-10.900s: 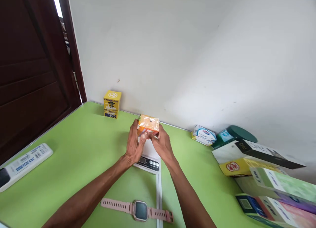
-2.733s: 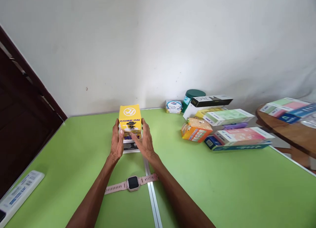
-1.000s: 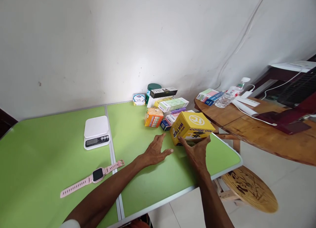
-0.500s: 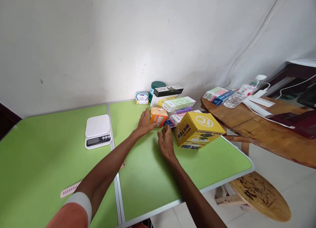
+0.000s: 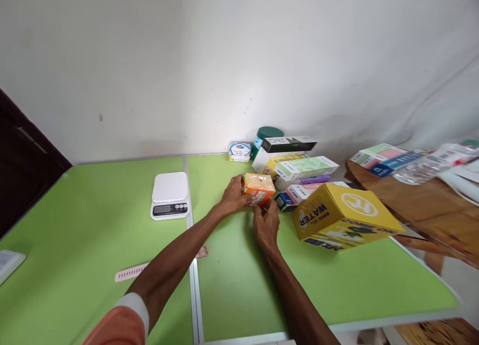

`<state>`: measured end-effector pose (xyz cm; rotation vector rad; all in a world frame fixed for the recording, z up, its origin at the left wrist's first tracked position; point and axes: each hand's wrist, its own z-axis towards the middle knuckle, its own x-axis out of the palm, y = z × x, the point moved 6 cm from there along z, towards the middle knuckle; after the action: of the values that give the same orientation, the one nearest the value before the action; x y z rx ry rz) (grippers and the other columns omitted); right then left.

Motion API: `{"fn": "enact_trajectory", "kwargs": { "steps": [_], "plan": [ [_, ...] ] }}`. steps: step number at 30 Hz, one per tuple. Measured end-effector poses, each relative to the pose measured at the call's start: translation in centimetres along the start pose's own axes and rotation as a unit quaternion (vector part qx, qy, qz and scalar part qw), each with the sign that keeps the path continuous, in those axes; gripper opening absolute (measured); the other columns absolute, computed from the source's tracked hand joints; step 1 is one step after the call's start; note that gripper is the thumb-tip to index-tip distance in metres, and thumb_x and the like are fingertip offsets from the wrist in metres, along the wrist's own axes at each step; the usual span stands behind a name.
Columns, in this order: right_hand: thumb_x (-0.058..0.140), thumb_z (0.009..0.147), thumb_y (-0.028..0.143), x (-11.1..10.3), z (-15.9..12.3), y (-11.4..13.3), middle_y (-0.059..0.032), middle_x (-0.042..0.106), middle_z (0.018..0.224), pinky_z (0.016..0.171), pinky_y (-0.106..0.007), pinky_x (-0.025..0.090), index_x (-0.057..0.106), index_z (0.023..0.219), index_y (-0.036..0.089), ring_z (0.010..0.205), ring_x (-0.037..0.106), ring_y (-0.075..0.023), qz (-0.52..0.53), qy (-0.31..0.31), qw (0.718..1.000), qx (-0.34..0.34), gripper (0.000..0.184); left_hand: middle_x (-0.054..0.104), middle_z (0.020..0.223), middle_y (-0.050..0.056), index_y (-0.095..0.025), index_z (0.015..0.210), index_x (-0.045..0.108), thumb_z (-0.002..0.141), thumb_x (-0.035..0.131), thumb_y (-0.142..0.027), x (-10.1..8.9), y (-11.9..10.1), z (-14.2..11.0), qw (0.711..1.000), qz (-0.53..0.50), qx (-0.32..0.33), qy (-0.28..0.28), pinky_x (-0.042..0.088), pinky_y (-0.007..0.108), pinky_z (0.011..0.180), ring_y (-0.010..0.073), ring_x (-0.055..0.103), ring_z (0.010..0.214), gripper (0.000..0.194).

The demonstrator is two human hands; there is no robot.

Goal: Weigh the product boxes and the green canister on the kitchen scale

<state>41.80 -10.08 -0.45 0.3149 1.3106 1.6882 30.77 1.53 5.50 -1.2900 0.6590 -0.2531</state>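
An orange tissue pack (image 5: 258, 188) with a clear-wrapped pale top is between my two hands. My left hand (image 5: 232, 196) is closed on its left side, thumb across the front. My right hand (image 5: 267, 226) has curled fingers against the pack's lower right; some fingertips are hidden. Just right of my right hand lie a pink-and-blue box (image 5: 299, 194) and a large yellow carton (image 5: 344, 218) marked "WATER". Behind the pack are a light green box (image 5: 307, 168) and a black-and-white box (image 5: 288, 144).
A white kitchen scale (image 5: 170, 195) stands left of the table seam. A pink watch strap (image 5: 130, 272) lies partly under my left forearm. Against the wall are a small white box (image 5: 240, 151) and a green-lidded tub (image 5: 269, 132). A wooden table (image 5: 422, 190) bears a plastic bottle (image 5: 422, 169).
My view has swung left, so everything appears further right. My right hand has come in from beside the tissue pack to touch it, and the pack sits turned between both hands.
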Motion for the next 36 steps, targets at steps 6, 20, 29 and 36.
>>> {"fn": "enact_trajectory", "kwargs": {
  "steps": [6, 20, 29, 36],
  "plan": [
    [0.057, 0.098, 0.04, 4.4, -3.3, 7.6, -0.017, 0.073, 0.133, 0.106, -0.056, 0.059, 0.061, 0.14, 0.02, 0.117, 0.072, -0.0325, 0.079, 0.051, 0.993, -0.072, 0.048, 0.062, 0.152, 0.016, -0.022, 0.155, 0.054, 0.081, 0.085, -0.023, -9.8, -2.1, -5.4, 0.994, 0.059, 0.065, -0.071, 0.055, 0.051, 0.118, 0.0342, 0.061, 0.139, 0.08],
    [0.041, 0.107, 0.028, 18.0, -5.6, 17.0, -0.0157, 0.074, 0.122, 0.101, -0.051, 0.061, 0.057, 0.154, 0.023, 0.111, 0.071, -0.0321, 0.035, 0.14, 0.955, -0.261, 0.05, 0.062, 0.16, 0.018, -0.021, 0.161, 0.053, 0.086, 0.083, -0.055, -26.2, 2.0, -9.8, 0.985, 0.01, 0.037, -0.167, 0.055, 0.054, 0.119, 0.0357, 0.066, 0.139, 0.087],
    [0.041, 0.107, 0.029, 18.8, -5.3, 16.8, -0.0151, 0.077, 0.116, 0.099, -0.051, 0.059, 0.06, 0.151, 0.019, 0.106, 0.072, -0.0322, 0.007, 0.168, 0.956, -0.238, 0.049, 0.061, 0.162, 0.019, -0.02, 0.157, 0.056, 0.082, 0.086, -0.059, -27.1, 3.7, -9.1, 0.987, 0.008, 0.022, -0.158, 0.053, 0.054, 0.122, 0.0365, 0.063, 0.143, 0.089],
    [0.042, 0.108, 0.037, 18.6, -5.2, 15.8, -0.0181, 0.077, 0.132, 0.108, -0.055, 0.059, 0.061, 0.153, 0.018, 0.122, 0.072, -0.0339, 0.038, 0.202, 0.953, -0.224, 0.052, 0.062, 0.159, 0.019, -0.019, 0.158, 0.054, 0.083, 0.084, -0.059, -27.1, 3.4, -9.7, 0.983, 0.048, 0.018, -0.176, 0.056, 0.054, 0.117, 0.0367, 0.065, 0.14, 0.09]
  ]
}}
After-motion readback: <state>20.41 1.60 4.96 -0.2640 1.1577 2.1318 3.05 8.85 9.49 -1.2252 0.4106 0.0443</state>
